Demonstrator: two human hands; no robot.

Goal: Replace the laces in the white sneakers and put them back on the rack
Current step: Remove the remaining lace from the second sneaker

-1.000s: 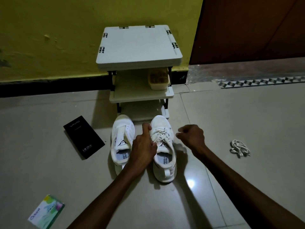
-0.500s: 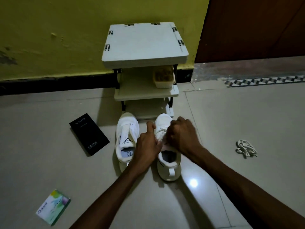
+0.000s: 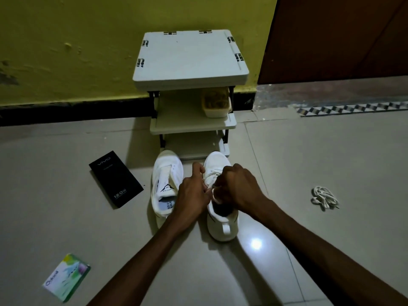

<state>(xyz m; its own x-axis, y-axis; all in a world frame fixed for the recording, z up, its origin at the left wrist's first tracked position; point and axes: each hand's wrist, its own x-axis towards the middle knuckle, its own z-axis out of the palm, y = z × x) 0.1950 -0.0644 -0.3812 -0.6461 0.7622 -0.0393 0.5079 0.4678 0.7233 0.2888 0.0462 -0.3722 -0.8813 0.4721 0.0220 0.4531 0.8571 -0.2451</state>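
Near the foot of the rack [image 3: 189, 54], both white sneakers sit on the floor tiles, side by side, toes toward it. Unlaced sneaker [image 3: 166, 186] is on the left, tongue exposed, eyelets bare. Laced sneaker [image 3: 223, 226] is on the right with its lace [image 3: 211, 174] threaded. I've got both hands on the laced one. Left hand [image 3: 192, 193] is curled round its left side near the collar, thumb up; I read that as bracing so the shoe doesn't skate on slick tile. Right hand [image 3: 237, 188] is closed over the upper eyelets, fingers curled on the lace, with the exact pinch hidden under the knuckles. Judgement: unthreading the old lace, early in the task. Loose lace bundle [image 3: 324, 197] lies well apart on the right, on the right hand's side; can't tell whether it's new or removed. Black box [image 3: 116, 178] and green packet [image 3: 66, 277] are off left, out of the way.
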